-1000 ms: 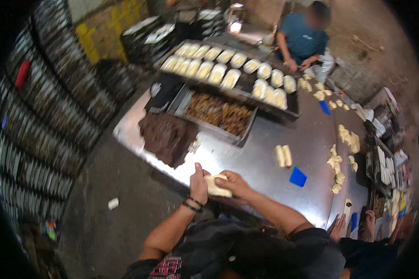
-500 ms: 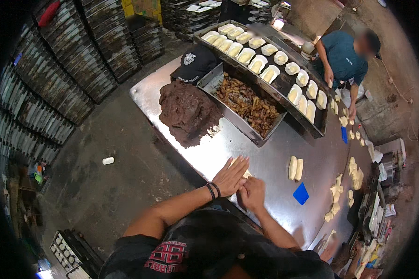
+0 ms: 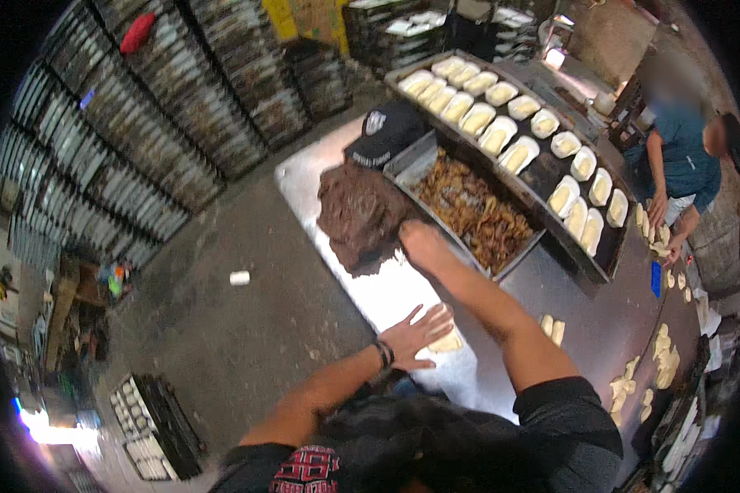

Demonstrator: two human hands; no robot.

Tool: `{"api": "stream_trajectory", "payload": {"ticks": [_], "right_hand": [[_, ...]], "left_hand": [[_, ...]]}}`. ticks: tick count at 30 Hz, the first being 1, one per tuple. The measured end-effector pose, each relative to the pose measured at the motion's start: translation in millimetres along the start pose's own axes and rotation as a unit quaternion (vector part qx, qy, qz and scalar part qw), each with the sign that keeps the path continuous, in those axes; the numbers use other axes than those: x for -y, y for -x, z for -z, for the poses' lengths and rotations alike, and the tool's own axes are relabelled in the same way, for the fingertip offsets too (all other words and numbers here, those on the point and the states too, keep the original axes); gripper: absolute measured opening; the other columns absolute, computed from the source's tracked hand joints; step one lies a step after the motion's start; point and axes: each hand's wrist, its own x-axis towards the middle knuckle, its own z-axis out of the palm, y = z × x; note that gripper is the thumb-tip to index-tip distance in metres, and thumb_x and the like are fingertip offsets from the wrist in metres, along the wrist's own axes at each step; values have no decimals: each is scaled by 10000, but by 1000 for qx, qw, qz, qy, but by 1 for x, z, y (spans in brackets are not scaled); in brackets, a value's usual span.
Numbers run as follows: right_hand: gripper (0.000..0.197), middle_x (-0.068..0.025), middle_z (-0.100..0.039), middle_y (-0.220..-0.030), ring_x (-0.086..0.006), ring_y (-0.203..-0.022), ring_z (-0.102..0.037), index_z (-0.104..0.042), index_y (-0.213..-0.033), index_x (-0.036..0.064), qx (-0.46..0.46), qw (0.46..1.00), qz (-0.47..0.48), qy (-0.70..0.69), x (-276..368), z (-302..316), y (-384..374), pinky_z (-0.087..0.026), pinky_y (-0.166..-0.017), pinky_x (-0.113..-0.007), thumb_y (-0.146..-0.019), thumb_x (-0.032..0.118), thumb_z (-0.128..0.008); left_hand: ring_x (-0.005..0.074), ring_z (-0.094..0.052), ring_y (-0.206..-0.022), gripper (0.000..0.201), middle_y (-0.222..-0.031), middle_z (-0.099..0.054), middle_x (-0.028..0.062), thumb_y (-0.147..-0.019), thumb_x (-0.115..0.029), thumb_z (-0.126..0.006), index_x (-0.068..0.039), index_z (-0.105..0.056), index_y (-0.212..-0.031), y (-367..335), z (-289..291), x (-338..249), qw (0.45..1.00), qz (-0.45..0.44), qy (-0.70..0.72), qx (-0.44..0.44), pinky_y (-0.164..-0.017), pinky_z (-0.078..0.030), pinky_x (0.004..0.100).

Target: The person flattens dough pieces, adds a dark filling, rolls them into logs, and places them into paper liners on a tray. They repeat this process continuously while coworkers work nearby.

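Note:
My left hand point(image 3: 415, 337) lies flat with its fingers spread, resting on the edge of a flattened piece of pale dough point(image 3: 446, 340) on the metal table. Farther off, my right hand point(image 3: 423, 245) reaches to the near right side of a large mound of dark brown paste point(image 3: 360, 215). Its fingers are curled against the paste, and the fingertips are partly hidden. Two shaped dough rolls point(image 3: 552, 329) lie to the right of my right forearm.
Behind the paste are a black cap point(image 3: 384, 135) and a metal pan of brown cooked filling point(image 3: 460, 205). A long tray point(image 3: 543, 177) holds dough in white paper cups. At right, a co-worker point(image 3: 682, 164) handles dough near a blue scraper point(image 3: 656, 279). Stacked trays point(image 3: 148, 123) line the left.
My right hand has left the dough and moved away to the paste mound. My left hand remains at the dough, its fingers now spread. The view has shifted, and my right arm hides the nearer blue scraper.

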Motion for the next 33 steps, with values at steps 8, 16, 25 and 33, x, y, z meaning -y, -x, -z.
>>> {"api": "stream_trajectory", "payload": {"ticks": [8, 16, 25, 33], "right_hand": [[193, -150, -711, -890, -319, -832, -695, -734, -903, 62, 194, 979, -64, -18, -10, 52, 6, -554, -751, -426, -814, 169, -601], [257, -139, -697, -1085, -329, -1003, -636, -730, -1026, 82, -5, 976, -194, -103, 85, 66, 169, -509, -850, -411, -816, 161, -605], [196, -169, -624, -994, -361, -942, -596, -641, -926, 44, 99, 940, -316, -77, 81, 105, 130, -499, -825, -456, -736, 61, -595], [557, -206, -472, -1391, -400, -1297, -424, -463, -1388, 22, -116, 935, -333, -36, 99, 21, 100, -337, -1100, -465, -920, 286, -608]], "left_hand": [[343, -187, -1474, 790, -1594, -233, 126, -866, -491, -590, -110, -311, -1499, 25, -20, -23, 999, -32, 16, -38, -1145, -232, 563], [347, -111, -1491, 667, -1582, -257, 109, -898, -491, -527, -136, -426, -1454, 49, -39, -35, 989, -80, 119, -20, -1152, -93, 656], [363, -595, -1066, 260, -1157, -621, 190, -814, -48, -585, 18, -622, -1063, 38, -23, 21, 907, 58, 265, -323, -930, -479, 428], [376, -579, -924, 162, -994, -581, 194, -848, -15, -498, 10, -579, -986, 10, -17, 73, 861, 179, 187, -438, -830, -476, 447]]}}
